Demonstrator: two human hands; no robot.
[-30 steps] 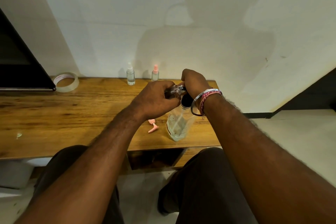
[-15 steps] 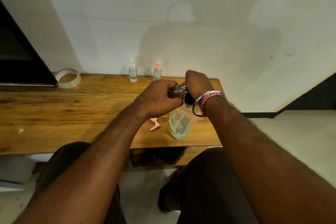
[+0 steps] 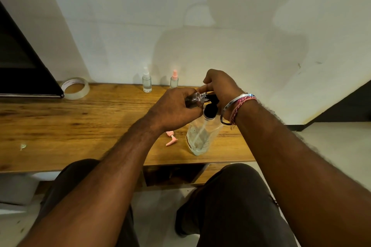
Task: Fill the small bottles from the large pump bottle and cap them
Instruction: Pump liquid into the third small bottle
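A large clear pump bottle (image 3: 198, 136) with a black pump head stands near the front edge of the wooden table (image 3: 80, 126). My right hand (image 3: 220, 88) rests on top of its pump. My left hand (image 3: 174, 110) holds a small clear bottle (image 3: 197, 98) tipped sideways, its open mouth against the pump's nozzle. A loose pink spray cap (image 3: 171, 138) lies on the table just left of the large bottle. Two small capped bottles stand at the back by the wall: one with a white cap (image 3: 146, 80) and one with a pink cap (image 3: 174, 80).
A roll of clear tape (image 3: 75, 88) lies at the back left beside a dark screen (image 3: 22, 62). The table's right end is close to the large bottle. My knees are under the front edge. A small scrap (image 3: 23, 146) lies far left.
The camera view has shifted slightly. Both hands stay at the pump head with the small bottle held at the nozzle.
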